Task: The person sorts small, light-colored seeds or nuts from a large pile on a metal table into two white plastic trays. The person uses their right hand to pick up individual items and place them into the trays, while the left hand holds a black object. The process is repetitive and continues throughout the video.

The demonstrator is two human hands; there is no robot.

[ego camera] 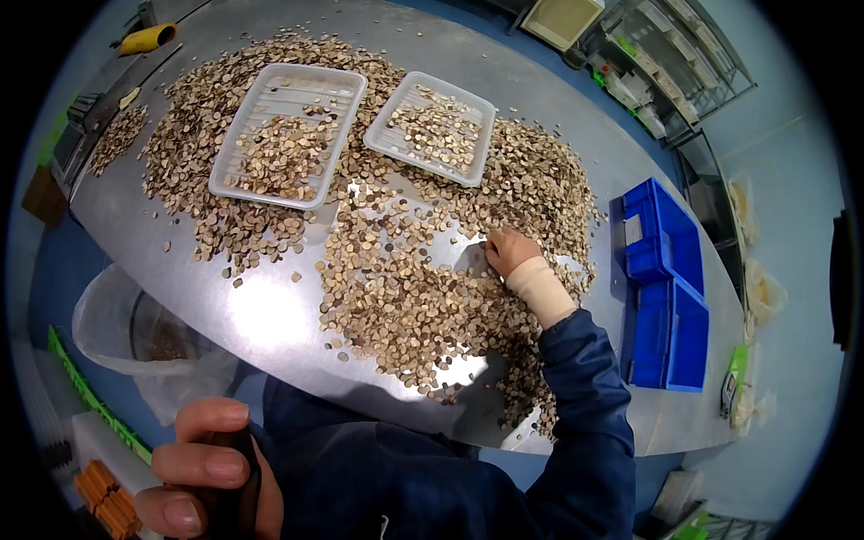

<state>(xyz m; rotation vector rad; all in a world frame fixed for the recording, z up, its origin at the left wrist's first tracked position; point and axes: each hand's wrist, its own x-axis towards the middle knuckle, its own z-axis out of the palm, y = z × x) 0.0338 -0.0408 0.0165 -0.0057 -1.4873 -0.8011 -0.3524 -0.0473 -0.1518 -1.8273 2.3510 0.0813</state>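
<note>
My right hand (511, 251) rests at the right of a loose spread of small brown and cream dried slices (418, 304), its fingers curled downward. Whether a slice is between its fingertips is hidden. In the lower left my left hand (202, 469) grips a black object (236, 479), held up close to the camera, away from the table. Beyond the spread, a large translucent plastic tray (225, 158) and a smaller one (484, 145) sit on a thick heap of slices (189, 145); both trays hold lighter slices.
Two blue plastic bins (665, 331) stand on the metal table (270, 304) at the right. A bag-lined bin (111, 324) is below the table's left edge. A small slice pile (120, 138) and a yellow cylinder (148, 39) lie far left. Shelving (665, 67) stands behind.
</note>
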